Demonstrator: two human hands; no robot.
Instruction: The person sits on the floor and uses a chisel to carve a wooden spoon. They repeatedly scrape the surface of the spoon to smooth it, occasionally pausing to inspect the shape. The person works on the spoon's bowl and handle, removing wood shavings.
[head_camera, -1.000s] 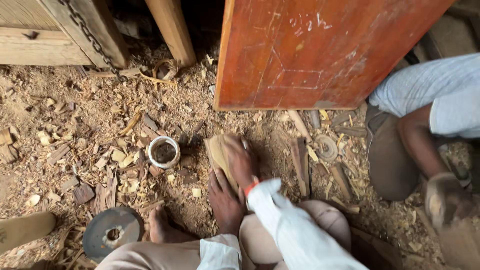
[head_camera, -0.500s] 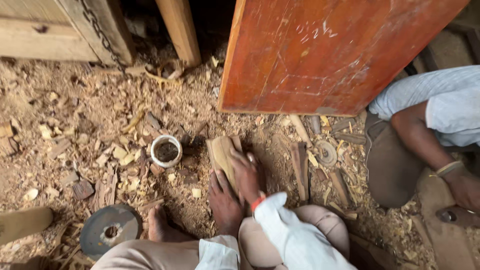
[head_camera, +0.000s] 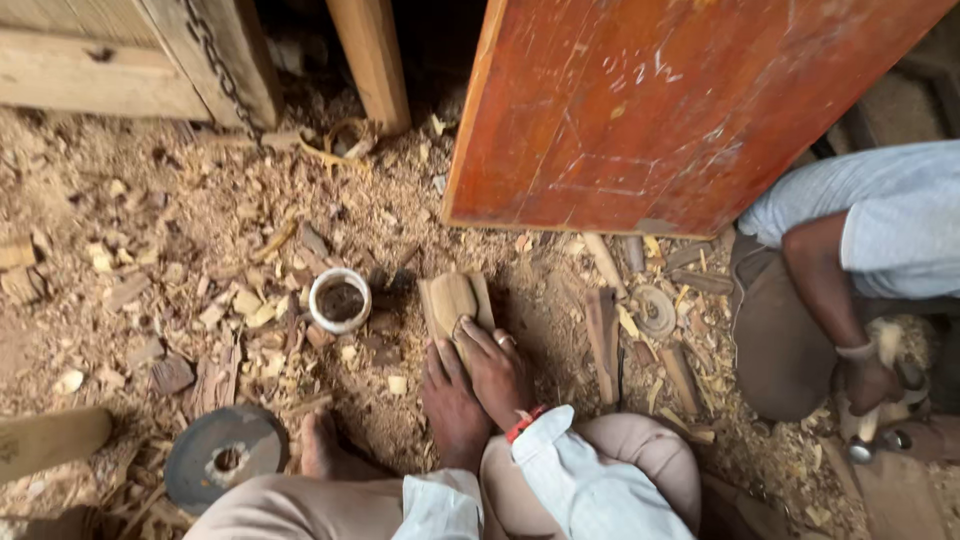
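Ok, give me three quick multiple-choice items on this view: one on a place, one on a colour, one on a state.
1. Where is the small white cup relative to the wooden block under the hand?
A. to its left in the view
B. on top of it
C. behind the big board

2. What colour is the big leaning board?
A. blue
B. red-orange
C. white

3. How is the right hand set?
A. raised in the air
B. closed round a hammer
C. laid flat on the wooden block

Answers:
1 A: the small white cup stands on the shavings left of the wooden block.
2 B: the big leaning board is red-orange.
3 C: the right hand has its fingers spread flat on the block.
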